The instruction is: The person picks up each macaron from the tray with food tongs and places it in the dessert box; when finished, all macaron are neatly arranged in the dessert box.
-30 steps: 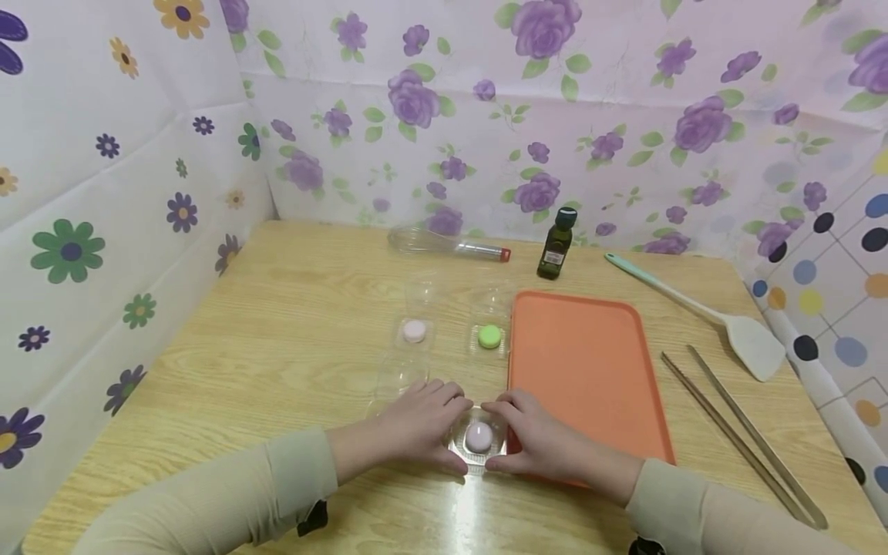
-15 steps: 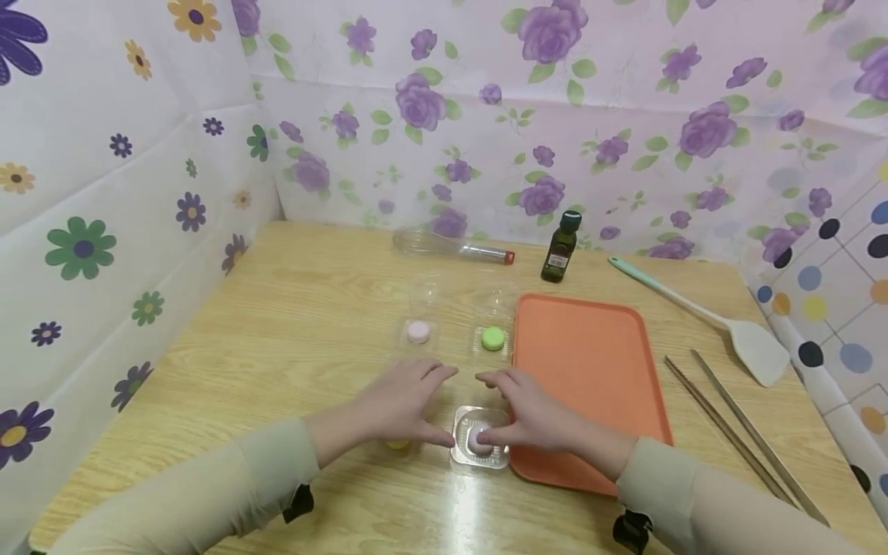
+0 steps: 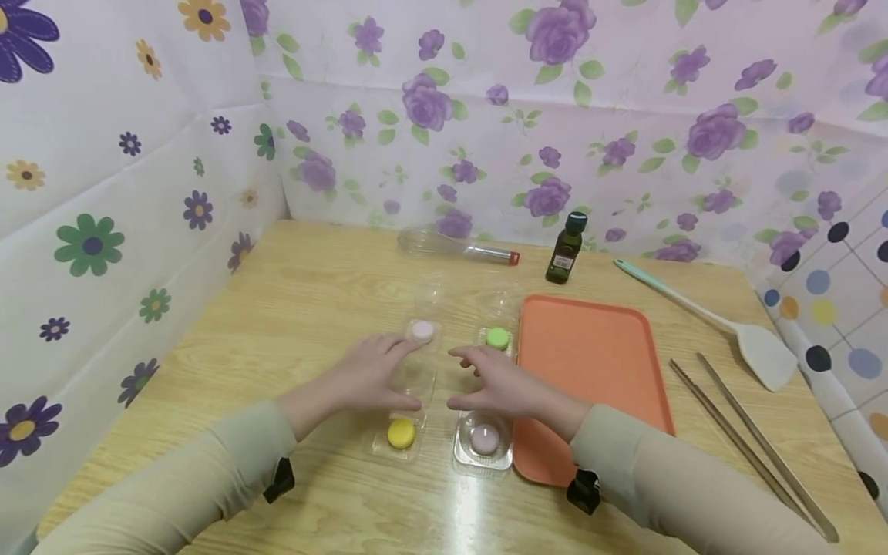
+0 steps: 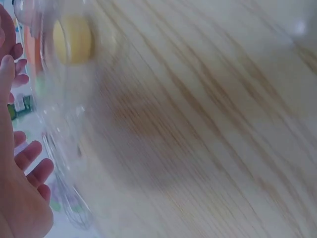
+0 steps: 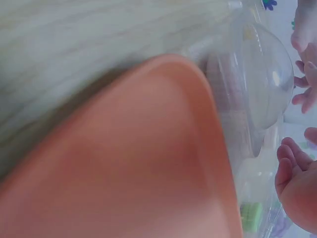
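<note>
In the head view the left hand (image 3: 365, 376) hovers with parted fingers over the left clear box, whose yellow macaron (image 3: 401, 433) lies just in front of it. Beside it, the right hand (image 3: 502, 385) is held with relaxed fingers above the back of another clear box holding a pale purple macaron (image 3: 485, 439). Neither hand holds anything. Farther back, a pale pink macaron (image 3: 422, 331) and a green macaron (image 3: 497, 338) sit in clear boxes. The right wrist view shows a domed clear lid (image 5: 270, 77) beside the tray corner.
An orange tray (image 3: 590, 362) lies right of the boxes. Behind are a whisk (image 3: 454, 247) and a dark green bottle (image 3: 565, 248). On the right lie a spatula (image 3: 763, 354) and metal tongs (image 3: 749, 439). Patterned cloth hangs around the table.
Both hands have let go of the pale purple macaron's box and moved back and left. The yellow macaron, hidden earlier by the left arm, is in full view.
</note>
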Demonstrator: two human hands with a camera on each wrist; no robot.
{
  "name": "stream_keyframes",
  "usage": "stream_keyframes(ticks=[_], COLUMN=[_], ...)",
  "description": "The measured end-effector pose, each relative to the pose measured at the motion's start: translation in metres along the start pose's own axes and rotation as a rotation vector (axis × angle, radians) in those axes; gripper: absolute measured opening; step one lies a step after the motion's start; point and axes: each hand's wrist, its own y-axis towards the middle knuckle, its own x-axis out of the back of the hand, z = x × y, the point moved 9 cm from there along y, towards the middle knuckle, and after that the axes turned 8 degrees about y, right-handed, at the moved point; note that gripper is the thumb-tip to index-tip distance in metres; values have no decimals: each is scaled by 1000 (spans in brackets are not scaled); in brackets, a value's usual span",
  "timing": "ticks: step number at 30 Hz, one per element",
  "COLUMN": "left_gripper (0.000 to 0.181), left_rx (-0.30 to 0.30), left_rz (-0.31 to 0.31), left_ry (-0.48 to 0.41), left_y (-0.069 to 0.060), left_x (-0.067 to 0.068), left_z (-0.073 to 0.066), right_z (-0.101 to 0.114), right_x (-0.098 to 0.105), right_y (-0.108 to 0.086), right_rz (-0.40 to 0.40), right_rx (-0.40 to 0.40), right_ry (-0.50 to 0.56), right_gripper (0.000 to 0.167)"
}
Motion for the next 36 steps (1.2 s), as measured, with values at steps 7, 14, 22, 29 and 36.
stream_keyframes(ticks=[7, 14, 22, 29, 36], left_gripper=[89, 89, 84, 85, 87], left_rx=[17, 21, 3, 28, 35], left_rz=[29, 95, 109, 83, -4], left_ry=[-54, -166, -226, -217, -209], left_y=[-3, -7, -6, -5, -4], left_x=[-3, -16, -20, -14, -8], left_z=[23, 38, 36, 35, 35], right_z=[-2, -5, -6, -6, 2], right_x=[-11, -23, -31, -27, -15], right_y=[22, 29, 35, 33, 31], right_rz=[34, 74, 44, -2, -61], right_rx=[-7, -66, -67, -78, -50], right_ry=[16, 75, 106, 148, 201], right_gripper=[77, 83, 83, 81, 84])
